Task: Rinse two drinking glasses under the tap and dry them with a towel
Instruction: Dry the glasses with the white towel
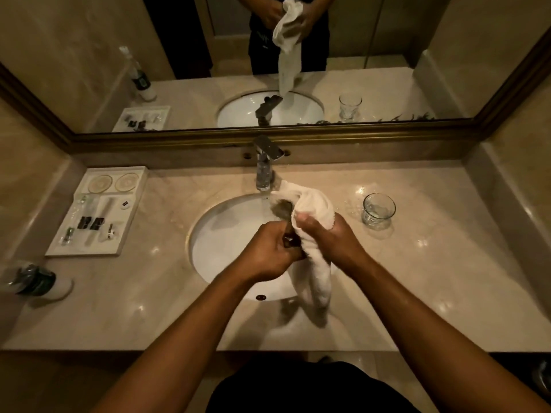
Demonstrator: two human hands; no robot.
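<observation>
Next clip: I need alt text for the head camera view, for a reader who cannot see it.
Over a white sink, a person's left hand holds a drinking glass while the right hand grips a white towel wrapped against it. A second glass stands upright on the marble counter to the right, and the tap shows no visible stream.

A single head-worn camera looks forward and steeply down from above the person's chest, close over the counter (402,293), with the sink (226,228) near mid-frame. Both forearms run up from the bottom edge. It faces the wall, so the mirror (268,55) fills the top of the frame. The wide lens bends the counter's edges outward. No second view.
</observation>
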